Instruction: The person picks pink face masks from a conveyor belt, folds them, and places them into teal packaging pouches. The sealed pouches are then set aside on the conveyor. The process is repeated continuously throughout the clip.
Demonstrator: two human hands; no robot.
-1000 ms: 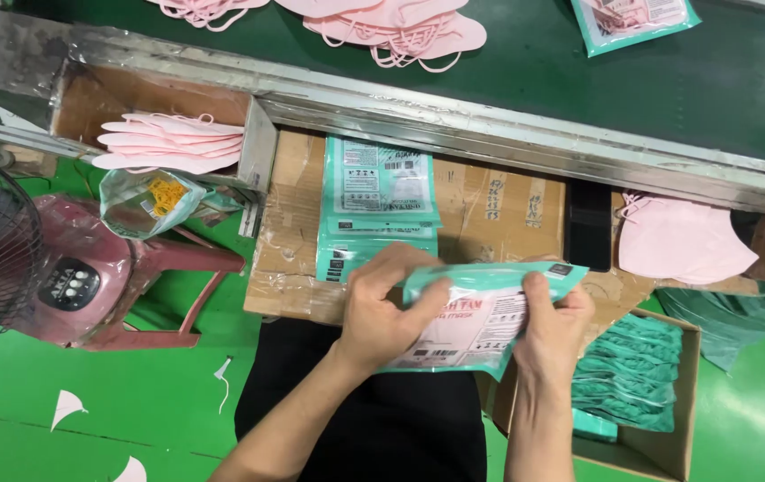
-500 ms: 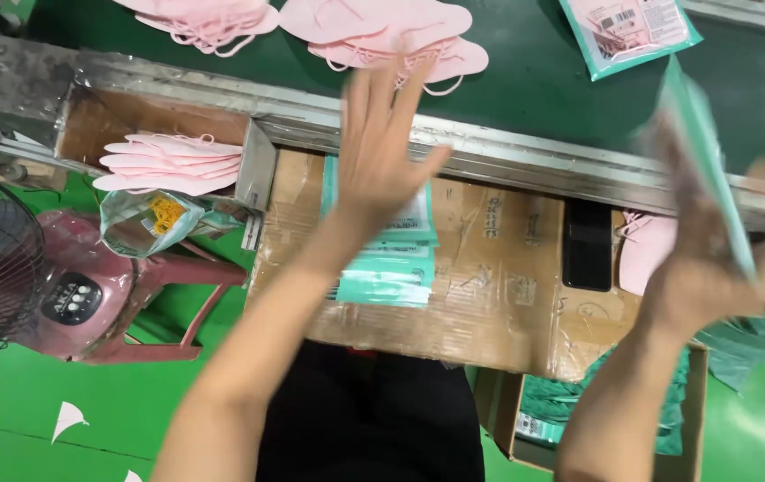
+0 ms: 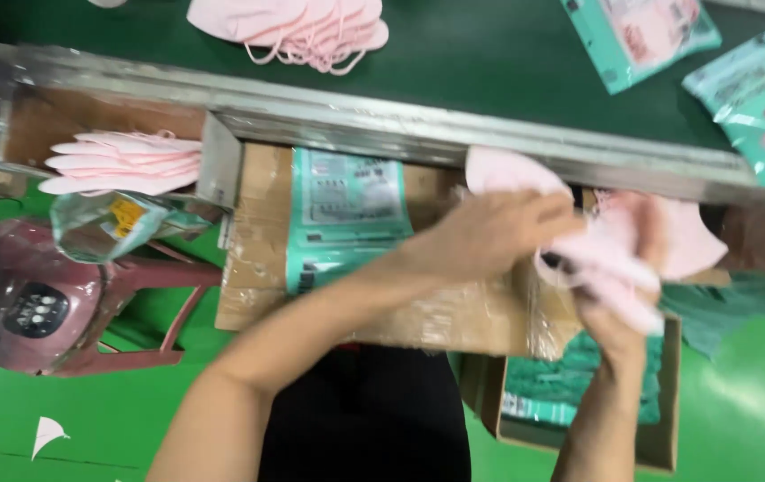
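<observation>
Now: both hands closed on pink masks (image 3: 610, 259) above cardboard table (image 3: 454, 312) | left hand (image 3: 489, 234) grip pinching, right hand (image 3: 619, 308) grip clutching | teal pouch (image 3: 342, 214) lies empty, unfilled; bagging not begun.

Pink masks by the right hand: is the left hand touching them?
Touching. The head view shows the left hand lying over the pink masks, its fingers on them, while the right hand grips the same stack from below, though motion blurs the edges.
</observation>
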